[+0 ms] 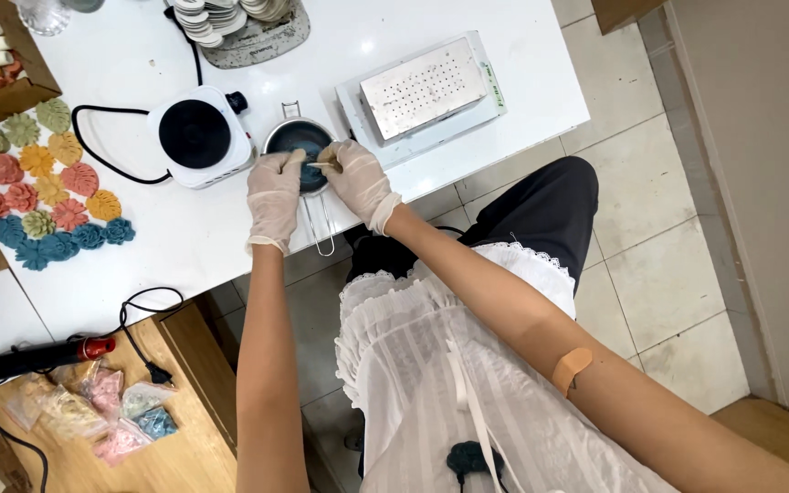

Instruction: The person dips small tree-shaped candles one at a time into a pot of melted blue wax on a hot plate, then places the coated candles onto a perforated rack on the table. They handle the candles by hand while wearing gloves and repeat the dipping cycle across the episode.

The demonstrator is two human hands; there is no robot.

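Pinched in the right hand (pixel 358 180), a stick (pixel 323 165) is pointed at nine o'clock into the pot (pixel 297 139) (left hand (pixel 273 192) closed on its rim).

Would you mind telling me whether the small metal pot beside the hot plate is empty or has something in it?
It has something in it: the small metal pot holds dark blue material, and the right hand holds a stick over it.

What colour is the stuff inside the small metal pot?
Dark blue, inside the small metal pot; seen in the head view.
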